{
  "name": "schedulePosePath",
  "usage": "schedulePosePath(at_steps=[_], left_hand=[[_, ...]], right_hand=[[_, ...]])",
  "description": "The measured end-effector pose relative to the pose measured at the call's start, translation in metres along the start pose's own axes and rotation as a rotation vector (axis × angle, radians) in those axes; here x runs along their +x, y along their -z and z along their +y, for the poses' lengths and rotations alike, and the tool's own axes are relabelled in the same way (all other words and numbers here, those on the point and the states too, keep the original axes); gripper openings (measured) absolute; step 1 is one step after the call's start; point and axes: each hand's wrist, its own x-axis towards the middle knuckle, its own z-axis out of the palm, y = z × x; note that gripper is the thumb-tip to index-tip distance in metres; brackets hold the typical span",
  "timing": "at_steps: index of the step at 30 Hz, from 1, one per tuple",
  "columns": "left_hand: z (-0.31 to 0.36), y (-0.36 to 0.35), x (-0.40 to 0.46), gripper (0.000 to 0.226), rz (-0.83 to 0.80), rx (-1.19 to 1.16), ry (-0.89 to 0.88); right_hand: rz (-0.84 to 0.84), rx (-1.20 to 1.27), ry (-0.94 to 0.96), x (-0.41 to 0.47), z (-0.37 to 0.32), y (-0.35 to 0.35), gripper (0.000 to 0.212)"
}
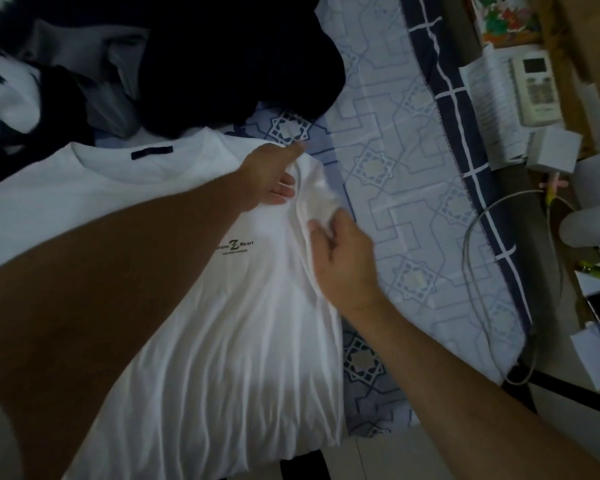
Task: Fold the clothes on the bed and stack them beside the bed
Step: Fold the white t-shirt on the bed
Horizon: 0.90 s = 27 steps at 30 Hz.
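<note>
Left forearm fills the near-left of view, crossing over the white T-shirt (222,341) to reach its far sleeve.

Shirt: lies face up on the patterned bedsheet (413,202), collar away from the person, small dark logo on the chest just inboard of both hands. Body mostly flat w/ long soft wrinkles running down toward the hem. Hem end sits near the bed edge closest to the person.

Handling (judgement): thin knit cotton, v. light, fully limp, no stiffness to hold a crease on its own. Not slippery on the sheet, not fragile. Will sag and bunch wherever it's lifted by one point, so best taken at two spread points: shoulder seam plus sleeve or side seam, then laid over.

Grip:
- Left hand (271,174): at the shoulder/sleeve join, thumb stretched out past the sleeve edge, fingers curled loosely onto the cloth. Looks like pressing or a light pinch; can't tell for certain if fabric is actually clamped.
- Right hand (340,258): just nearer the person than the left, fingers closed round the bunched sleeve (312,195), fabric gathered up between the two hands.

Beyond the left hand: pile of dark clothes (222,57), unfolded, touching the shirt's collar side. Outboard of the right hand, past bare sheet, a side surface w/ a remote (536,86), papers, cable. No folded stack visible yet.
</note>
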Motion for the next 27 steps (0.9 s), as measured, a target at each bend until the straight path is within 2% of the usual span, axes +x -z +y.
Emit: schedulePosePath(at_steps=[1,3,4,6,10,13,16,19,22,27], left_hand=[[0.003,0.000,0.001,0.060,-0.010,0.078,-0.029],[0.008,0.000,0.003,0.086,-0.015,0.305,-0.066],[0.008,0.000,0.004,0.089,-0.012,0.402,-0.081],[0.005,0.002,0.008,0.070,0.010,0.480,-0.143],[-0.014,0.013,0.012,0.041,0.115,0.298,-0.192],[-0.030,0.020,0.009,0.015,0.161,0.160,-0.197],[-0.044,0.031,0.003,0.032,0.129,0.322,-0.226],[-0.062,0.047,-0.008,0.049,0.055,0.521,-0.209],[-0.078,0.066,-0.022,0.040,0.004,0.455,-0.118],[-0.105,0.077,-0.043,0.027,0.106,0.274,-0.085]], right_hand=[[-0.140,-0.041,0.053,-0.006,-0.008,-0.008,0.006],[-0.437,-0.121,0.111,-0.017,-0.016,-0.022,0.027],[-0.569,-0.172,0.119,-0.023,-0.017,-0.028,0.033],[-0.705,-0.224,0.127,-0.033,-0.015,-0.035,0.039],[-0.542,-0.396,0.310,-0.045,0.007,-0.029,0.035],[-0.645,-0.552,0.365,-0.059,0.025,-0.024,0.048],[-0.723,-0.610,0.320,-0.070,0.030,-0.022,0.059],[-0.633,-0.478,0.279,-0.051,0.020,-0.023,0.046],[-0.539,-0.561,0.269,-0.007,0.009,-0.031,0.050],[-0.680,-0.863,0.287,0.071,0.005,-0.057,0.074]])
